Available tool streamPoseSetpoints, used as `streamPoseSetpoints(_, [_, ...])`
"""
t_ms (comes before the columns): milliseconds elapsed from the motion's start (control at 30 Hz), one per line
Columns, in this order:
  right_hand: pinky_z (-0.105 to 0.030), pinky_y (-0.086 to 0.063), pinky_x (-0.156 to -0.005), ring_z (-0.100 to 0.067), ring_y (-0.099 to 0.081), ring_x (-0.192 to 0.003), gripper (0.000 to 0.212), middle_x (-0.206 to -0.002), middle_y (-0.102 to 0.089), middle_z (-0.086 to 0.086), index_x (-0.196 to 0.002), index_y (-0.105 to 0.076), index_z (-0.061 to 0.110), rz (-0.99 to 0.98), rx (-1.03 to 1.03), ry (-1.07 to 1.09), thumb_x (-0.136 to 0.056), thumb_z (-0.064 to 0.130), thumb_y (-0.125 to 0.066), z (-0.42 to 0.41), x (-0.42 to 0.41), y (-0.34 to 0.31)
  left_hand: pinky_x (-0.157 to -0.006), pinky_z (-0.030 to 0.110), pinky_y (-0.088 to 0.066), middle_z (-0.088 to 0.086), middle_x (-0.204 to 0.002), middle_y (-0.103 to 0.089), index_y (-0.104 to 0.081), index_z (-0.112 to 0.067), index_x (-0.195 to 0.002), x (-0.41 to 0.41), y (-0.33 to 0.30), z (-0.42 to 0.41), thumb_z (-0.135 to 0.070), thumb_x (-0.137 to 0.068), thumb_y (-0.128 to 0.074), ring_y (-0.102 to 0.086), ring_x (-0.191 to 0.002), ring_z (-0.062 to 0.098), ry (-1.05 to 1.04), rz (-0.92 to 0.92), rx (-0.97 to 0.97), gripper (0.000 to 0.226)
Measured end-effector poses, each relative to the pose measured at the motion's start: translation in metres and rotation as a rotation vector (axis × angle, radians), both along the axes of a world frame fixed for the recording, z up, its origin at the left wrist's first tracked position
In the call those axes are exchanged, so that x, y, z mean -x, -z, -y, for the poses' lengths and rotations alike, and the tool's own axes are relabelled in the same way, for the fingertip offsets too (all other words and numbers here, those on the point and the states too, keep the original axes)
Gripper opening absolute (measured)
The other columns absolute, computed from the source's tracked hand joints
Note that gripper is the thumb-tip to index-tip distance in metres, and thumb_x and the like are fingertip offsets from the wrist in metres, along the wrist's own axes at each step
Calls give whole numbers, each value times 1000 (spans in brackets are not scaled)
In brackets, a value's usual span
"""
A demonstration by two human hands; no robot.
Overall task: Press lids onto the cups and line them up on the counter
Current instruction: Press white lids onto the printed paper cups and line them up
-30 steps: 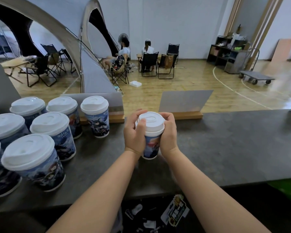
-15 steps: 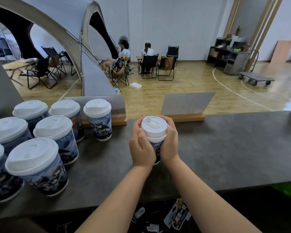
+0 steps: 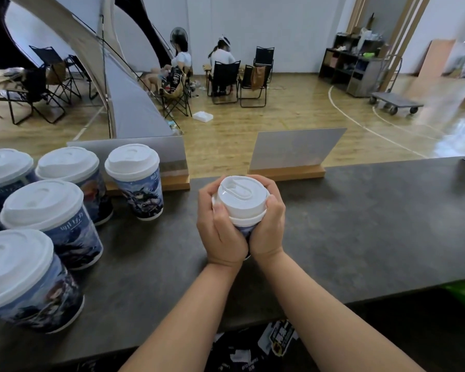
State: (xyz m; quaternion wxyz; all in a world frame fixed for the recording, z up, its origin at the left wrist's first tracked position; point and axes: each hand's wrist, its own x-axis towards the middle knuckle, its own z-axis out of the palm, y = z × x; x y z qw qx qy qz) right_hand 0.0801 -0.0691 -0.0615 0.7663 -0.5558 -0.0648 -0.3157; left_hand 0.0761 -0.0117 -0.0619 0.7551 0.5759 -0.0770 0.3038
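A printed paper cup with a white lid (image 3: 240,201) stands on the dark counter (image 3: 360,224) in the middle of the view. My left hand (image 3: 219,232) and my right hand (image 3: 269,226) wrap round it from both sides, fingers curled over the lid's rim and thumbs on its near edge. Most of the cup's body is hidden by my hands. Several lidded cups of the same print stand grouped at the left, the closest to my hands being one at the back (image 3: 134,181).
Two grey sign cards in wooden bases (image 3: 290,170) (image 3: 172,181) stand along the counter's far edge. Beyond lie a wooden floor, folding chairs, two seated people, a tent arch at left and a flat trolley at right.
The cup has come down from a tilted, raised hold to upright on the counter. Both hands have slid up round the lid's rim.
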Motion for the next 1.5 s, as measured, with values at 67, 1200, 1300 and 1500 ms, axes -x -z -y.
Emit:
streamPoseSetpoints(67, [-32, -54, -69, -22, -65, -89, 42, -95, -68, -11, -99, -62, 8, -18, -4, -1, -82, 37, -38, 0, -1, 1, -78, 36, -54, 2, -101, -69, -62, -14, -105, 0, 0, -1, -33, -89, -35, -66, -96, 20, 14, 3, 20, 36])
streamPoseSetpoints(1200, [-26, -53, -84, -9, -61, -97, 28, -107, -59, -8, -115, -52, 19, -319, 122, -25, -94, 37, -56, 220, 129, 0, -71, 21, -49, -5, -103, -69, -63, -27, -110, 86, -48, 173, -46, -106, -26, -63, -91, 4, 570, -529, 47, 42])
streamPoseSetpoints(1300, [-32, -53, -94, -15, -61, -113, 46, -122, -62, -6, -130, -49, 23, -341, 202, -7, -88, 38, -62, 274, 148, 0, -72, 24, -50, -1, -104, -72, -66, -27, -106, 90, -51, 218, -47, -105, -27, -66, -90, 7, 686, -560, 4, 44])
streamPoseSetpoints(1500, [-19, -47, -97, -2, -56, -121, 53, -129, -61, 11, -134, -46, 26, -406, 402, -37, -85, 24, -67, 359, 173, -12, -81, 26, -52, 3, -106, -74, -70, -23, -102, 92, -44, 303, -45, -105, -28, -67, -89, 12, 818, -618, -9, 47])
